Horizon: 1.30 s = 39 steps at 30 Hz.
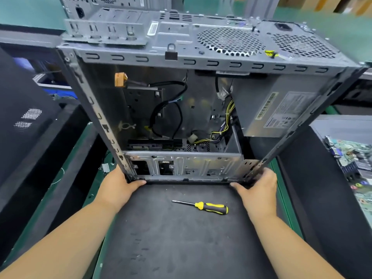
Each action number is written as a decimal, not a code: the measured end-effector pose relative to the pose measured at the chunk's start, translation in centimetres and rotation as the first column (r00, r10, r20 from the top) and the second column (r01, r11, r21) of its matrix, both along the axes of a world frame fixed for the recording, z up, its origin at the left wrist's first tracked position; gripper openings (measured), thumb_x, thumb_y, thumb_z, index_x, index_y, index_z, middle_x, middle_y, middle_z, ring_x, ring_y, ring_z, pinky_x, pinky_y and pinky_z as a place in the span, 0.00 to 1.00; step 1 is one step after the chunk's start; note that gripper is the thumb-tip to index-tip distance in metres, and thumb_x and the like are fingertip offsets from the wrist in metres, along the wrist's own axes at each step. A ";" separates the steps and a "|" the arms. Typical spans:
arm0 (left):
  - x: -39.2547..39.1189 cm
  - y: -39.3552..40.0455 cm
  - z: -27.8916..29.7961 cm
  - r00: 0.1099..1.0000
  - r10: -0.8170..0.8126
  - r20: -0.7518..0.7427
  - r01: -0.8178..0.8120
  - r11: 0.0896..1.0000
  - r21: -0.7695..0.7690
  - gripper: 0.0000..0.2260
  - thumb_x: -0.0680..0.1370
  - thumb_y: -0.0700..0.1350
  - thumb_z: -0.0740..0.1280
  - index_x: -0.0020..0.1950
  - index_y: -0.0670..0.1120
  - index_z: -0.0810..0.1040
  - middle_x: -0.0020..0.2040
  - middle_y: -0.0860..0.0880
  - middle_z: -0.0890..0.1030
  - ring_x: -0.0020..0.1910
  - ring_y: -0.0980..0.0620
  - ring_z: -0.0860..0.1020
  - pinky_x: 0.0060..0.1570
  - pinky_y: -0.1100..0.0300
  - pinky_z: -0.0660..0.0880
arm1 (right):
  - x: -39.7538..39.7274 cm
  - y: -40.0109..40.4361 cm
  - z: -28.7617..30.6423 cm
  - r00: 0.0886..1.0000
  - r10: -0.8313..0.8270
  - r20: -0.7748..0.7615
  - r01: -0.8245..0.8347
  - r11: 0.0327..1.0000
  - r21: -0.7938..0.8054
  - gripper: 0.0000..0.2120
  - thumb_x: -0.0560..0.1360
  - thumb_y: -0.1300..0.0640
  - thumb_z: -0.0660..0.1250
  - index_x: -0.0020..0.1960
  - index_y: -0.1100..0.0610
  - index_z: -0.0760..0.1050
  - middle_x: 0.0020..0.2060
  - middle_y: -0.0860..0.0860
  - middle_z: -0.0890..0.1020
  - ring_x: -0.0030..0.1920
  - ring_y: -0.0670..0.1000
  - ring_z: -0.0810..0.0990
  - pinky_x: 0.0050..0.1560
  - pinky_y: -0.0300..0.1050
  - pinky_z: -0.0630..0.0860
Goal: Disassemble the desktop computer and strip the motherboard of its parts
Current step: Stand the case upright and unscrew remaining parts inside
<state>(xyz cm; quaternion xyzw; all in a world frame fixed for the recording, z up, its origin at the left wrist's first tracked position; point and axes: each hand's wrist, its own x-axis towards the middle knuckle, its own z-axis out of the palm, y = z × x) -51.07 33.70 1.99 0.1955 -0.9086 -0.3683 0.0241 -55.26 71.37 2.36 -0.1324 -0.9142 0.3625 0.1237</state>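
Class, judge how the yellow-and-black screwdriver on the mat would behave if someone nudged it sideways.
The screwdriver would probably roll, since its handle looks rounded and it lies free on the flat mat. It likely stays stiff, its shaft being metal. It seems light for its size.

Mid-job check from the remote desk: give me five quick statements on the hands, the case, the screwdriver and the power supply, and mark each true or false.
1. Both hands grip the near bottom corners of the computer case: left hand, right hand. True.
2. The screwdriver is held in the right hand. False: it lies loose on the black mat, between the forearms.
3. The power supply sits inside the case, on the right. True.
4. The case's open side faces away from the person. False: its open side faces the camera, cables visible inside.
5. A loose circuit board lies at the far right. True.
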 end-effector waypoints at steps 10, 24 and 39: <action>-5.3 0.3 0.8 0.996 0.031 0.083 -0.029 0.999 -0.023 0.24 0.67 0.50 0.79 0.58 0.46 0.75 0.50 0.49 0.82 0.51 0.46 0.79 0.48 0.54 0.74 | -4.2 0.5 0.0 0.981 0.076 0.179 -0.079 0.997 0.011 0.40 0.62 0.45 0.82 0.63 0.45 0.60 0.53 0.47 0.81 0.55 0.57 0.80 0.43 0.44 0.71; -10.6 2.4 1.5 0.997 0.032 0.068 -0.026 0.996 -0.090 0.29 0.67 0.53 0.78 0.62 0.47 0.71 0.54 0.45 0.82 0.56 0.40 0.78 0.48 0.53 0.73 | -10.6 1.9 0.8 0.972 0.067 0.226 -0.077 0.996 0.038 0.39 0.63 0.47 0.82 0.65 0.51 0.63 0.56 0.53 0.80 0.57 0.58 0.78 0.50 0.51 0.76; -9.3 3.2 2.1 0.988 0.155 -0.011 -0.155 0.988 -0.009 0.26 0.68 0.52 0.77 0.58 0.45 0.68 0.54 0.44 0.77 0.54 0.40 0.77 0.48 0.49 0.75 | -4.1 -1.7 1.2 0.993 -0.059 0.107 0.041 0.985 0.166 0.18 0.74 0.49 0.71 0.57 0.58 0.71 0.55 0.55 0.74 0.58 0.58 0.72 0.56 0.50 0.70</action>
